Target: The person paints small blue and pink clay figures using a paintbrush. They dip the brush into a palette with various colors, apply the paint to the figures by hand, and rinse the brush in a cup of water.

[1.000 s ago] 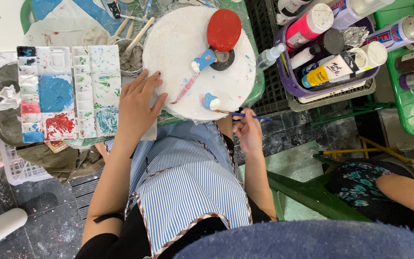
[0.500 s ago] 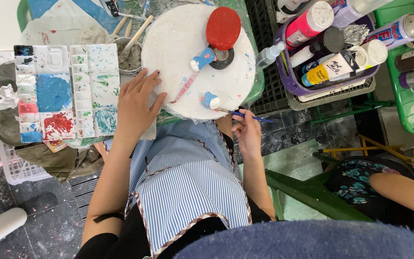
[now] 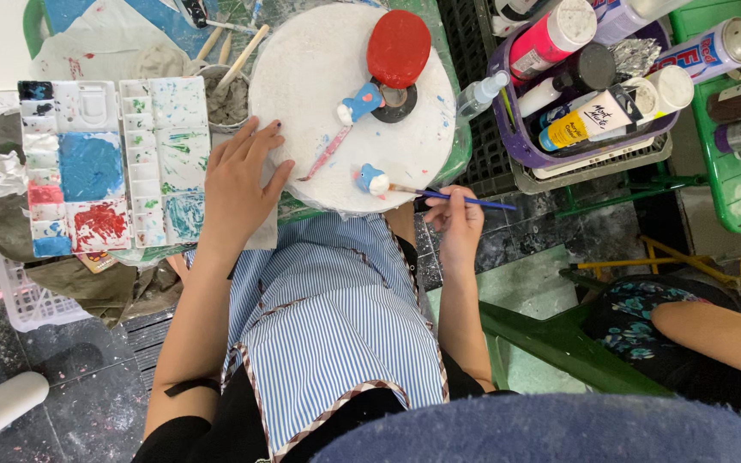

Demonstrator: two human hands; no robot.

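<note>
My left hand point(image 3: 240, 184) lies flat, fingers apart, on the left edge of a round white board point(image 3: 319, 77) and the cloth beside it. My right hand point(image 3: 458, 225) pinches a thin blue-handled paintbrush point(image 3: 460, 199), whose tip touches a small blue figure point(image 3: 372, 180) at the board's near edge. A second blue figure point(image 3: 360, 103) stands near the middle, next to a black ring point(image 3: 398, 105) and a red oval piece point(image 3: 398, 47). A pink stick point(image 3: 326, 154) lies on the board.
A white paint palette point(image 3: 113, 167) smeared with blue, red and green sits to the left, and a cup of brushes point(image 3: 226, 94) behind it. A purple basket point(image 3: 542, 150) of paint bottles and a green crate point(image 3: 731, 197) stand to the right. Another person's arm point(image 3: 713, 330) shows lower right.
Both hands stay where they were, the brush still at the small blue figure. Only the view has shifted slightly.
</note>
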